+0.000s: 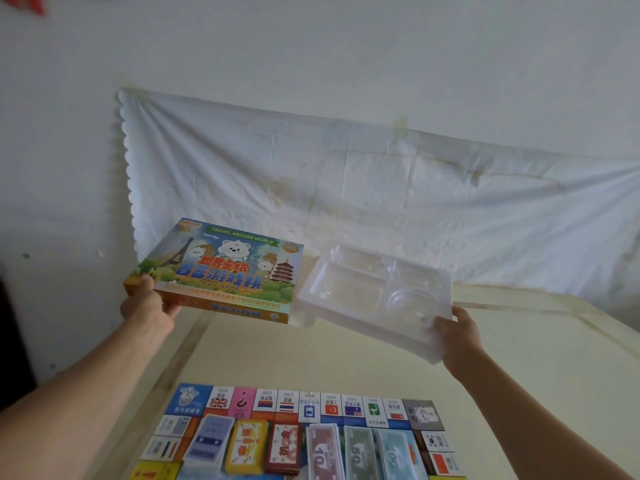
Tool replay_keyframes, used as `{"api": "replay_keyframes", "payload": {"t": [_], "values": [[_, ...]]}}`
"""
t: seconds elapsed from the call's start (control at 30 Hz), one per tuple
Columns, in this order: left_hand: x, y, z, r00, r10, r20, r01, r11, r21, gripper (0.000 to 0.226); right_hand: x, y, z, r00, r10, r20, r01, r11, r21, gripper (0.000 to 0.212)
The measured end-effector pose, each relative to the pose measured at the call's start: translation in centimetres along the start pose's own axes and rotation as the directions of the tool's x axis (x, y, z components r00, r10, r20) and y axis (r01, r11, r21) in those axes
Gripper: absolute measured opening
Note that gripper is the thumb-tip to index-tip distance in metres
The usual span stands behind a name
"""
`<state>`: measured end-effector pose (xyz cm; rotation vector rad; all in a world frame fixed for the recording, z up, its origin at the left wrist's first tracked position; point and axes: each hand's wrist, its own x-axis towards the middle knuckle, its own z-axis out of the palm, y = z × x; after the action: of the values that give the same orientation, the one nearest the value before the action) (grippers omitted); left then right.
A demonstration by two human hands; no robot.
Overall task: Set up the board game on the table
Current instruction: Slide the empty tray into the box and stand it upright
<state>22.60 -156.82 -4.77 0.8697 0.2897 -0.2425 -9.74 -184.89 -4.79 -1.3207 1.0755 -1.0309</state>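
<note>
My left hand (147, 303) grips the near left corner of the colourful game box (221, 268), held in the air above the far part of the table. My right hand (457, 336) holds the near right corner of a clear plastic insert tray (367, 292), which sticks out of the box's right end. The tray's compartments look empty. On the table below lies the game board (311, 408) with flag squares along its far edge. Card decks (247, 448) and stacks of play money (325, 452) lie in a row on the board.
The pale table (346, 358) has a raised rim along its left and far sides. A creased white cloth (346, 188) hangs on the wall behind it. A dark object stands at the far left edge of the view.
</note>
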Motion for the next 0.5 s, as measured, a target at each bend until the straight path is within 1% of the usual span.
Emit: {"api": "replay_keyframes", "payload": {"t": [0.27,0.33,0.43,0.5], "values": [[-0.33,-0.28,0.57,0.998,0.016,0.068,-0.017,1.000,0.011,0.040,-0.51,0.42,0.49,0.999,0.006,0.050,-0.003,0.999,-0.049,0.040],[-0.29,-0.30,0.65,0.996,0.050,0.071,-0.051,0.999,0.012,0.034,-0.53,0.36,0.43,0.999,0.004,0.054,-0.001,0.999,-0.050,0.041],[-0.16,-0.36,0.83,0.989,0.112,0.092,-0.115,0.993,0.030,0.013,-0.52,0.17,0.18,0.998,0.003,0.068,0.000,0.999,-0.047,0.040],[-0.23,-0.37,0.86,0.986,0.122,0.116,-0.127,0.991,0.036,0.014,-0.41,0.12,0.05,0.997,0.014,0.074,-0.011,0.999,-0.039,0.039]]}}
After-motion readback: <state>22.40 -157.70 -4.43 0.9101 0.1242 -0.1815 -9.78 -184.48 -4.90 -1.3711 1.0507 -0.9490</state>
